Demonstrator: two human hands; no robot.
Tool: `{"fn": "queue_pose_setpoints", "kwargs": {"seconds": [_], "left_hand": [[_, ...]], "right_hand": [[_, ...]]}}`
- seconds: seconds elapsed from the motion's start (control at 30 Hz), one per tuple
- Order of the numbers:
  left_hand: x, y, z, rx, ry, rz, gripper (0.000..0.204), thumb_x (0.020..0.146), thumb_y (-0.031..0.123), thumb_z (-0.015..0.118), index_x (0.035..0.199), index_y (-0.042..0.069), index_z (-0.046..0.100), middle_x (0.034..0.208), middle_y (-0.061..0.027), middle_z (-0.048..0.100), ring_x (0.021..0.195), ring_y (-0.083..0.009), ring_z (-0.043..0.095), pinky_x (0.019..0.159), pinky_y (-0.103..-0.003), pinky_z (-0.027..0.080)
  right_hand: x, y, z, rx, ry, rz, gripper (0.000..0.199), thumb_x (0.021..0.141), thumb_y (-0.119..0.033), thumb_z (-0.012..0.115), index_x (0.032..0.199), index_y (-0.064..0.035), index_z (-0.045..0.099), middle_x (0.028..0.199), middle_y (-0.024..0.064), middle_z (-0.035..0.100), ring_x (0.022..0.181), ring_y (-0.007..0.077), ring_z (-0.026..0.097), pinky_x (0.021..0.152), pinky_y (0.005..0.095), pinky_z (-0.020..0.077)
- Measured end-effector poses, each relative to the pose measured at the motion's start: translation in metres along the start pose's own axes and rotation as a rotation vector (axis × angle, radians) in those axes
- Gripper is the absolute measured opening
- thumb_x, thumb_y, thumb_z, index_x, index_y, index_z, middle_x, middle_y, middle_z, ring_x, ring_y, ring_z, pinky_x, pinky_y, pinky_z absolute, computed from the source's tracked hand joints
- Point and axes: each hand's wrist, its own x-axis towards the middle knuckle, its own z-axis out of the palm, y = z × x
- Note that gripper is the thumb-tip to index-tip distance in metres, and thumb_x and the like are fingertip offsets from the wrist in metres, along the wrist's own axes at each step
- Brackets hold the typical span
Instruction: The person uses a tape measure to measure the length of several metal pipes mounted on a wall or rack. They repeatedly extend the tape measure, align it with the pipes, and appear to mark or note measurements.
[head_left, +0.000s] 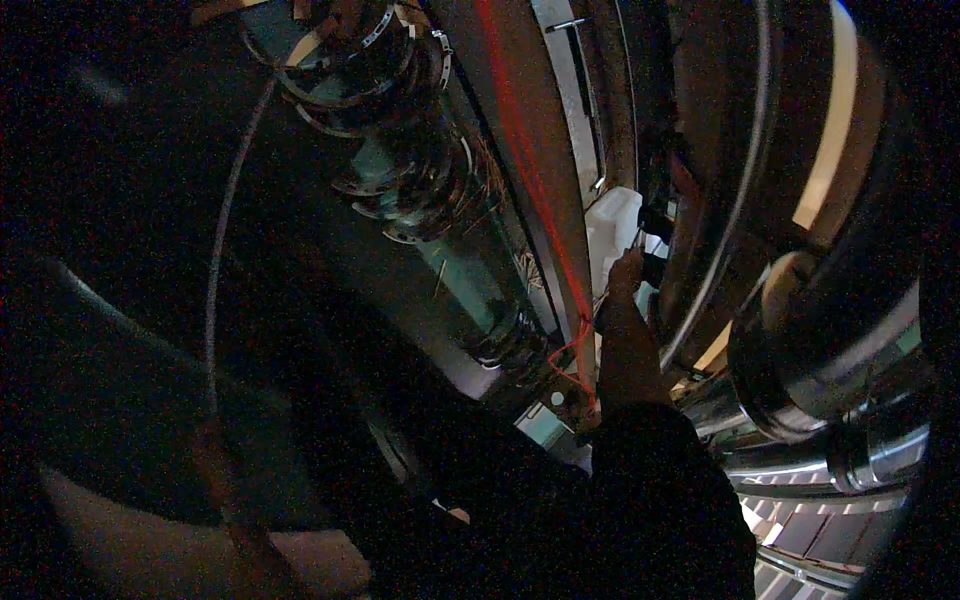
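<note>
The view is very dark. My right forearm, in a black sleeve pushed back below the wrist, reaches up through the middle right. At its end my right hand has its fingers drawn together around something small and dark that I cannot make out. Right beside the fingers is a white, translucent plastic piece, partly behind them. A thin red cord runs down a brown beam just left of the hand and loops near the wrist. My left hand cannot be made out in the dark.
A greenish, shiny cylinder with several metal ring clamps slants across the upper middle. Large shiny metal pipes crowd the right. A grey cable hangs at the left, another cable at the right. Bright striped panels show lower right.
</note>
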Motion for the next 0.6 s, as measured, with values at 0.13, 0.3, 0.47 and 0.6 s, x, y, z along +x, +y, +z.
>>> {"fn": "queue_pose_setpoints", "kwargs": {"seconds": [0.13,0.3,0.47,0.6], "left_hand": [[0.003,0.007,0.033,-0.033,-0.009,0.027,0.025,0.084,0.024,0.046,0.096,0.004,0.057,0.084,-0.0148,0.057,0.077,-0.0237,0.055,0.063,-0.033,0.045],[0.007,0.024,0.097,-0.106,0.002,0.096,0.025,0.084,0.024,0.046,0.095,0.005,0.057,0.084,-0.0148,0.057,0.076,-0.0233,0.055,0.063,-0.033,0.045],[-0.004,0.059,0.171,-0.175,-0.025,0.175,0.025,0.084,0.024,0.046,0.095,0.005,0.058,0.085,-0.0148,0.057,0.076,-0.0229,0.055,0.063,-0.033,0.045],[-0.021,0.089,0.230,-0.226,-0.050,0.207,0.025,0.084,0.024,0.046,0.094,0.006,0.058,0.085,-0.0148,0.057,0.076,-0.0225,0.055,0.062,-0.033,0.045]], "right_hand": [[-0.005,0.023,0.012,0.027,-0.034,0.007,0.033,0.084,-0.030,0.046,0.105,-0.0048,0.046,0.099,0.0110,0.054,0.085,0.0219,0.053,0.068,0.0343,0.0439],[0.003,0.064,0.036,0.095,-0.136,-0.025,0.032,0.085,-0.030,0.045,0.105,-0.0048,0.046,0.099,0.0111,0.054,0.085,0.0220,0.053,0.068,0.0343,0.0439],[-0.013,0.113,0.054,0.210,-0.267,-0.077,0.032,0.085,-0.030,0.045,0.105,-0.0048,0.046,0.099,0.0113,0.054,0.085,0.0220,0.053,0.067,0.0343,0.0438],[-0.007,0.102,0.065,0.322,-0.462,-0.256,0.032,0.085,-0.030,0.044,0.105,-0.0048,0.046,0.099,0.0114,0.054,0.085,0.0221,0.053,0.067,0.0343,0.0438]]}}
